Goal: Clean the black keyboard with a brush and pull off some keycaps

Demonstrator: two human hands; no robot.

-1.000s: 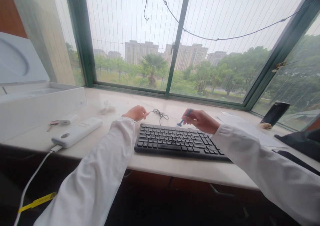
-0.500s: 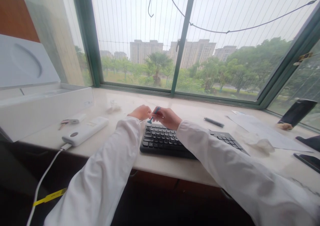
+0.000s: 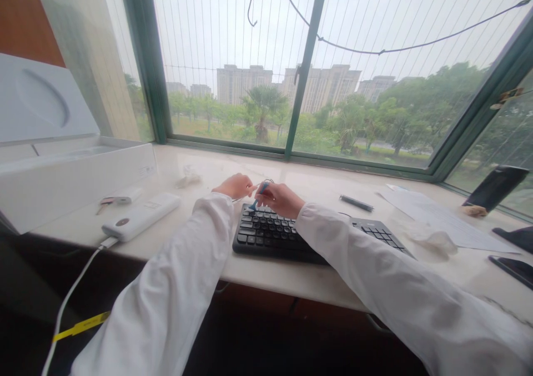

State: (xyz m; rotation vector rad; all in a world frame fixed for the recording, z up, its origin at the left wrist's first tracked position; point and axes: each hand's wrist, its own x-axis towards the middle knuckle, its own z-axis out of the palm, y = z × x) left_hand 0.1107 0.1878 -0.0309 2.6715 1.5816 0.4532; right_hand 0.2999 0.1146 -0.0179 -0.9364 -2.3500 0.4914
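Note:
A black keyboard [image 3: 275, 234] lies on the pale window ledge [image 3: 300, 281]. My right hand [image 3: 280, 198] holds a small blue brush [image 3: 259, 194] with its tip down on the keyboard's top left keys. My left hand [image 3: 235, 186] rests curled at the keyboard's far left corner, fingers pinched close to the thin black cable [image 3: 266, 182] there; whether it grips the cable is unclear. Both arms wear white sleeves.
A white power bank [image 3: 140, 216] with a white lead lies left, keys [image 3: 109, 201] behind it, and an open white box [image 3: 75, 170] beyond. A black pen [image 3: 356, 202], papers [image 3: 441, 217], crumpled tissue [image 3: 431, 237] and dark phones [image 3: 493, 187] sit to the right.
My right hand carried the blue brush from the keyboard's right side to its top left corner, beside my left hand. The view swung left.

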